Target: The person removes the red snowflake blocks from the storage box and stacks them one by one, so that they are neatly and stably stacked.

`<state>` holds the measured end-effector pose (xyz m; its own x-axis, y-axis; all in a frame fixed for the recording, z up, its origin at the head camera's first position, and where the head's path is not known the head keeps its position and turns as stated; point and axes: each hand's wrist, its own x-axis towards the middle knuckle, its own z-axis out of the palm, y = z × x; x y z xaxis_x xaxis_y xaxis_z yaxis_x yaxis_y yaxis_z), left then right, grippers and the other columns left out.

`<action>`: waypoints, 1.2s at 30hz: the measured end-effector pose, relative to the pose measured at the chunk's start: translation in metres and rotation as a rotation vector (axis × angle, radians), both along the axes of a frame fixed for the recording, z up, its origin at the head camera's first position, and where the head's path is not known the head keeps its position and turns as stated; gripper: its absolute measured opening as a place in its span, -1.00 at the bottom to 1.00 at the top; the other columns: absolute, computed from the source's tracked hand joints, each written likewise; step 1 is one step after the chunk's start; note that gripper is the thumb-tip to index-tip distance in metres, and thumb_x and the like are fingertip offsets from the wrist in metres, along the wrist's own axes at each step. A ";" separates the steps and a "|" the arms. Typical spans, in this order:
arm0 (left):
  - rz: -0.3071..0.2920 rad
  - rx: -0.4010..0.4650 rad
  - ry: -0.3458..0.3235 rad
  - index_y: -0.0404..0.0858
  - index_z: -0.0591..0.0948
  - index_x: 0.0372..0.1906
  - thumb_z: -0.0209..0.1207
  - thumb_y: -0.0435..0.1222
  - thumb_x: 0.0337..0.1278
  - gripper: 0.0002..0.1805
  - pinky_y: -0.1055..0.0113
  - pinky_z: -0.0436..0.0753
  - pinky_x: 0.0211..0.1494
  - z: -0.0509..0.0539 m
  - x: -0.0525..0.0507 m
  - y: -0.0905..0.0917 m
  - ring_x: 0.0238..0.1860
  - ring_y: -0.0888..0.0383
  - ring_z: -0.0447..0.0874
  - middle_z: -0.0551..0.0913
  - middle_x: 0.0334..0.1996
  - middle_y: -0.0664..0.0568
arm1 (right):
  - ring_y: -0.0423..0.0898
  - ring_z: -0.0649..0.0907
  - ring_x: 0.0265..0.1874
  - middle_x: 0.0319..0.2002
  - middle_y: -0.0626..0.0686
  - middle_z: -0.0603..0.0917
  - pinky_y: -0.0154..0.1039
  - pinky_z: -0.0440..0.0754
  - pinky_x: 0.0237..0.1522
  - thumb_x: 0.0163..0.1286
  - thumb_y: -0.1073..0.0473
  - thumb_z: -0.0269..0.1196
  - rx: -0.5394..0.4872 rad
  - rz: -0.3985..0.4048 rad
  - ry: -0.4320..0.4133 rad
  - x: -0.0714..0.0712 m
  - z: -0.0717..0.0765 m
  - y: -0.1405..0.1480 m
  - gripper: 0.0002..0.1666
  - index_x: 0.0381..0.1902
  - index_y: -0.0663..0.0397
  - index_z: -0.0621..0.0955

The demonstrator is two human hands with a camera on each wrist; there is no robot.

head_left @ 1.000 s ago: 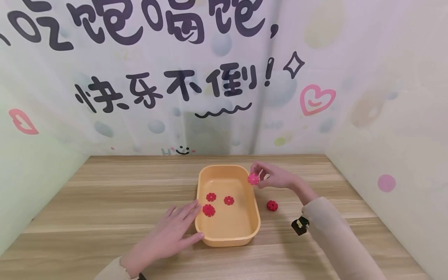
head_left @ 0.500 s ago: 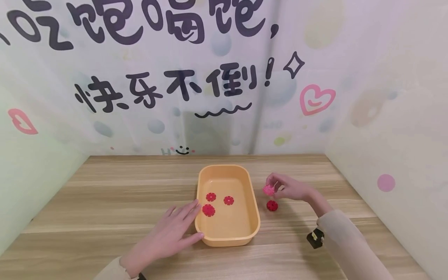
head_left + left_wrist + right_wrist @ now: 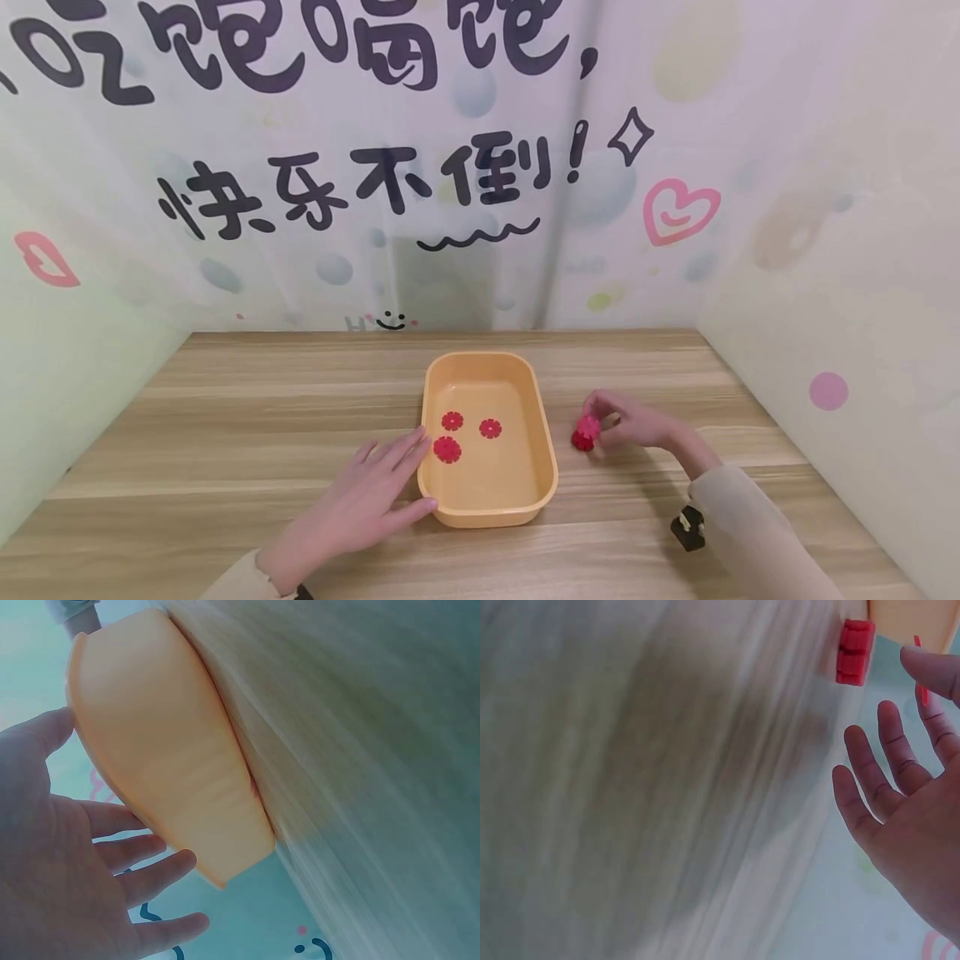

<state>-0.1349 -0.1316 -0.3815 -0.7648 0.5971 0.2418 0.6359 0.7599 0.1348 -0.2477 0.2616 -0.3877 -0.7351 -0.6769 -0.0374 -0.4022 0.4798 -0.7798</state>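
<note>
My right hand [image 3: 630, 423] pinches a pink snowflake disc [image 3: 588, 427] between thumb and forefinger. In the right wrist view the held disc [image 3: 922, 669] appears edge-on as a thin red line, apart from a short stack of red snowflake discs [image 3: 855, 652] on the table. The head view shows that stack [image 3: 581, 443] partly covered by the pink disc. With straight, spread fingers, my left hand [image 3: 367, 492] touches the left rim of an orange plastic tray [image 3: 495, 517]. Inside the tray lie red discs [image 3: 491, 428], a larger-looking one near my left fingers.
The wood-grain table [image 3: 285, 392] extends around the tray on all sides. A printed curtain [image 3: 480, 275] hangs at its back, and pale walls [image 3: 840, 317] stand at the left and right.
My right hand has moved from the tray's upper right rim, rightward and down, bringing the pink disc over the red stack. The left hand and tray stay put.
</note>
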 end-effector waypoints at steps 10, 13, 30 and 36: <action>0.008 -0.001 -0.034 -0.29 0.22 0.28 -0.11 0.18 0.11 -0.22 -0.12 0.16 0.11 0.001 0.000 0.001 0.19 0.01 0.19 0.18 0.26 -0.09 | 0.04 0.45 -0.24 -0.25 0.09 0.51 -0.07 0.39 -0.21 -0.06 0.42 0.24 0.007 -0.004 0.012 0.003 -0.006 -0.002 -0.60 -0.20 0.19 0.41; 0.008 -0.003 -0.030 -0.29 0.22 0.28 -0.11 0.18 0.11 -0.22 -0.12 0.16 0.11 0.002 0.000 0.001 0.19 0.01 0.20 0.18 0.26 -0.09 | 0.05 0.44 -0.25 -0.26 0.11 0.49 -0.07 0.37 -0.22 -0.07 0.43 0.25 0.006 -0.014 0.009 0.004 -0.007 -0.004 -0.59 -0.20 0.21 0.41; 0.003 -0.001 -0.009 -0.30 0.23 0.27 -0.16 0.20 0.11 -0.21 -0.11 0.18 0.10 0.002 0.000 0.000 0.19 0.03 0.20 0.19 0.26 -0.09 | 0.04 0.37 -0.26 -0.31 0.06 0.45 -0.15 0.34 -0.28 -0.10 0.40 0.27 0.104 -0.060 0.093 0.008 -0.005 -0.010 -0.61 -0.25 0.13 0.45; 0.001 0.000 -0.002 -0.30 0.24 0.27 -0.18 0.21 0.12 -0.21 -0.10 0.18 0.11 0.002 0.000 0.000 0.18 0.03 0.21 0.19 0.26 -0.08 | 0.07 0.34 -0.25 -0.31 0.06 0.42 -0.15 0.31 -0.28 -0.13 0.37 0.27 0.134 -0.103 0.115 0.009 -0.007 -0.010 -0.62 -0.28 0.07 0.46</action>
<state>-0.1345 -0.1314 -0.3799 -0.7659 0.5964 0.2403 0.6349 0.7604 0.1367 -0.2387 0.2513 -0.3944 -0.8049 -0.5924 -0.0344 -0.4279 0.6195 -0.6581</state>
